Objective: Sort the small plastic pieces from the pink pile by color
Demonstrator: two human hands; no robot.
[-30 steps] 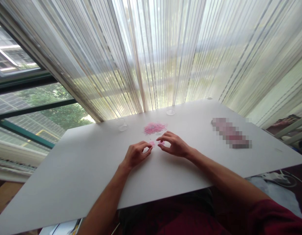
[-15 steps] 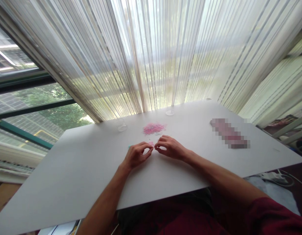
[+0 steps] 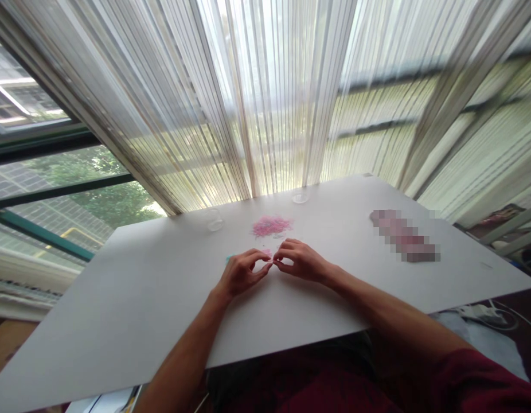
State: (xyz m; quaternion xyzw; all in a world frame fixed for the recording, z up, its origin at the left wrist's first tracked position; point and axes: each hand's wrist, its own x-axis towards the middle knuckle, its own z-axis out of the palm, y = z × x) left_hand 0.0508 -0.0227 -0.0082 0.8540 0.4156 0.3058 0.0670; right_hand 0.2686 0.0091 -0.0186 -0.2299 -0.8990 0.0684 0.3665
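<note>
My left hand [image 3: 248, 269] and my right hand [image 3: 297, 259] meet fingertip to fingertip over the white table [image 3: 171, 298]. Each has thumb and forefinger pinched together. Something tiny and pale seems to sit between the tips, too small to name. Just beyond the fingers lies a small pink bit [image 3: 266, 252], partly covered by my left hand. A turquoise piece [image 3: 230, 257] shows at the left of that hand. Farther back is a loose pile of thin pink pieces [image 3: 272, 225], with a few greyish bits at its near edge.
Two clear, round, shallow dishes stand near the back edge, a left dish [image 3: 214, 223] and a right dish [image 3: 300, 198]. A pixelated reddish object [image 3: 403, 235] lies on the right. String curtains [image 3: 282, 115] hang along the table's far side.
My hands stay almost in place, fingertips still together, with only slight finger movement. The curtain at the right has swung, showing more of the window frame.
</note>
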